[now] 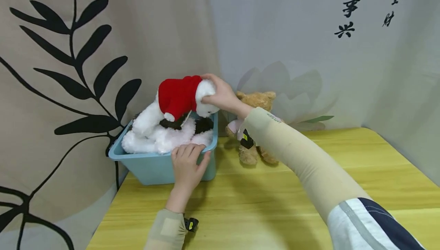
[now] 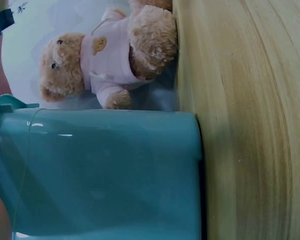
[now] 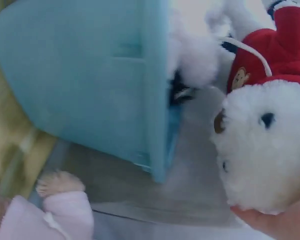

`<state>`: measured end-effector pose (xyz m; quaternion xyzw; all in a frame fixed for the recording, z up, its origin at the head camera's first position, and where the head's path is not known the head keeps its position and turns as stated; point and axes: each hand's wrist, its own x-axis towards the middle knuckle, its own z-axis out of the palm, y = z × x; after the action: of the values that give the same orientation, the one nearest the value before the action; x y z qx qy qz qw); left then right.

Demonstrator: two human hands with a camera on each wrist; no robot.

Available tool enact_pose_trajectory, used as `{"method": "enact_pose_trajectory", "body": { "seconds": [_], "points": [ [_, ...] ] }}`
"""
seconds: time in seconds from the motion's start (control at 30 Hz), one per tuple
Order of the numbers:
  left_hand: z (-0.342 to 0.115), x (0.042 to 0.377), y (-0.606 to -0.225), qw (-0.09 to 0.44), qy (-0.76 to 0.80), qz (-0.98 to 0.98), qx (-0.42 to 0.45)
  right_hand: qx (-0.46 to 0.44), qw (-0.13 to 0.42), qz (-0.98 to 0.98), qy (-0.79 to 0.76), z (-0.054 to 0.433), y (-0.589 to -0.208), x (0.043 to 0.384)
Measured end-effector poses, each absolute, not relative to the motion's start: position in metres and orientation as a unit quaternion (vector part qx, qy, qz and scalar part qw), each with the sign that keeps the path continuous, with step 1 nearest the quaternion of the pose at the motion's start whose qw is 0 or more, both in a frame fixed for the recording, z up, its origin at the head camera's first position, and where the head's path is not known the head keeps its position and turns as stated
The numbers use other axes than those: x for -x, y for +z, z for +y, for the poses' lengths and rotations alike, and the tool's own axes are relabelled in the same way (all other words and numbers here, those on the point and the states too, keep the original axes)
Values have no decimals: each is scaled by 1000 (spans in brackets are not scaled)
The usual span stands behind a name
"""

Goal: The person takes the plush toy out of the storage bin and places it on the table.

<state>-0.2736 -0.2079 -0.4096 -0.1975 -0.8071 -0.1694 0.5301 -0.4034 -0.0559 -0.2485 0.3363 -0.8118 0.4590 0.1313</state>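
Note:
My right hand (image 1: 223, 93) grips the head of a white teddy bear (image 3: 265, 145) in a red top, thumb on the near side and fingers behind. The bear tilts head-right above a blue plastic bin (image 1: 148, 166), over other white plush (image 1: 172, 139) with dark patches that fills it. At the bin's front rim, near the right corner, my left hand (image 1: 187, 166) holds on with fingers over the edge and thumb apart on the outside. Only a sliver of that hand shows at the left wrist view's edge.
A brown teddy bear (image 2: 110, 55) in a pale pink top sits right of the bin, partly behind my right forearm in the head view. The yellow wooden table (image 1: 326, 189) extends to the right. A printed curtain (image 1: 165, 24) hangs behind.

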Motion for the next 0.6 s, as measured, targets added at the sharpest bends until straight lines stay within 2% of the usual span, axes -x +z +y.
{"method": "enact_pose_trajectory", "body": {
  "seconds": [0.17,0.4,0.6],
  "points": [
    [-208,273,-409,533,-166,-805,199,-310,153,-781,521,-40,-229,400],
    [-207,271,-410,528,-169,-809,198,-295,213,-766,530,-18,-196,395],
    [-207,273,-410,542,-170,-798,201,-284,205,-813,466,-12,-165,389]
  ]
}}
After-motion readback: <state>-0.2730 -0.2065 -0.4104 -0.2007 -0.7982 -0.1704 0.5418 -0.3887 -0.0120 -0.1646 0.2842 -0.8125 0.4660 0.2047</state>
